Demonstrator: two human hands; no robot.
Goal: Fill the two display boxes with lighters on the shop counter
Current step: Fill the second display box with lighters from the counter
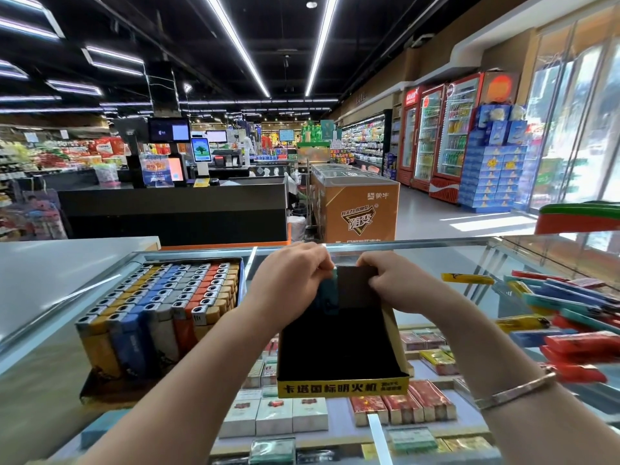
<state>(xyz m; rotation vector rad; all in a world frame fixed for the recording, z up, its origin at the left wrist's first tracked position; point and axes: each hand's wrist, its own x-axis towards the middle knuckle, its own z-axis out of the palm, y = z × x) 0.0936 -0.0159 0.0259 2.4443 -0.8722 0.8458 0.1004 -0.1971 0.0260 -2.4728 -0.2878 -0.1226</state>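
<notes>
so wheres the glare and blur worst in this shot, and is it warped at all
Head view: daylight blows out the glass doors; the glass counter carries pale reflections; loose lighters at the right edge are smeared, while the full display box is sharper; wide-angle bending curves the ceiling light strips.

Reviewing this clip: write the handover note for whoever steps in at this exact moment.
Left hand: pinches a teal lighter at the far left corner of the near-empty display box.
Right hand: grip on that box's back wall.
Full display box, left on the glass counter, looks finished.
Loose lighters are piled on the right.
Done: one box filled.
Left: seat this lighter, then fill the rest of the box from the pile.
</notes>
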